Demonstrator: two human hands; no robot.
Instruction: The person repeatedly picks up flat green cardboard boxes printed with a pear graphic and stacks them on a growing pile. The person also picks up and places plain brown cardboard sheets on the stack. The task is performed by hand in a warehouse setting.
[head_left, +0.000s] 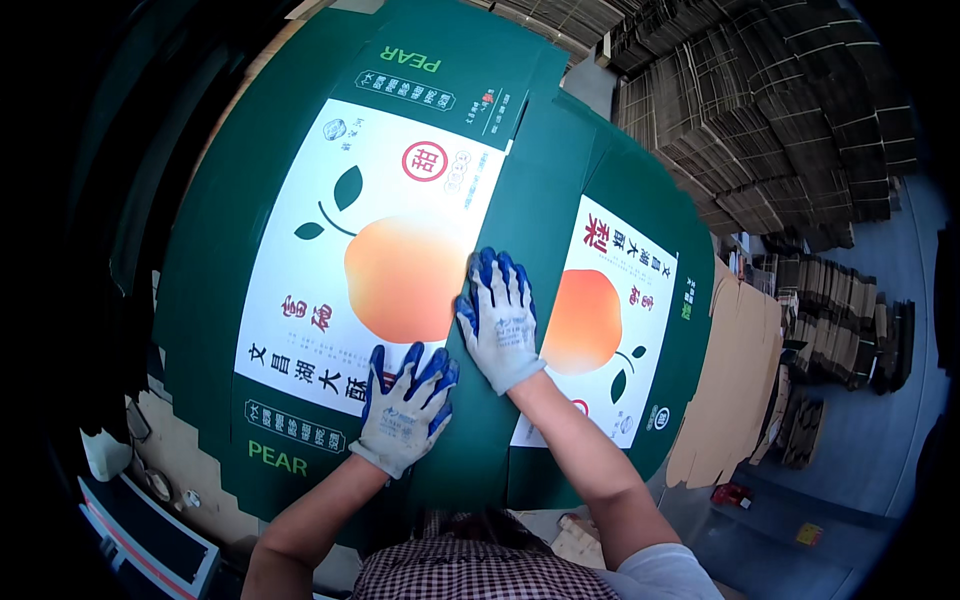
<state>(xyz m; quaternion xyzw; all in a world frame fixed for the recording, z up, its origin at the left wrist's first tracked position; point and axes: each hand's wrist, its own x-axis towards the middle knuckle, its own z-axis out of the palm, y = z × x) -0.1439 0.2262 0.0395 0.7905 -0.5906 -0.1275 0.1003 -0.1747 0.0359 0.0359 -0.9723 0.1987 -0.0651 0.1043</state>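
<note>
A flattened green carton (530,200) is lying spread out beneath both hands, with tan cardboard (730,375) showing past its right edge. Farther right, stacks of brown cardboard (770,110) are standing on a grey floor (905,260). Two white panels (285,240) are carrying orange fruit pictures (402,285) and black and red lettering (290,365). The gloved left hand (405,412) is resting on the left panel's lower corner, the gloved right hand (503,325) on the green strip between panels; their fingers (497,275) are extending slightly apart, gripping nothing.
</note>
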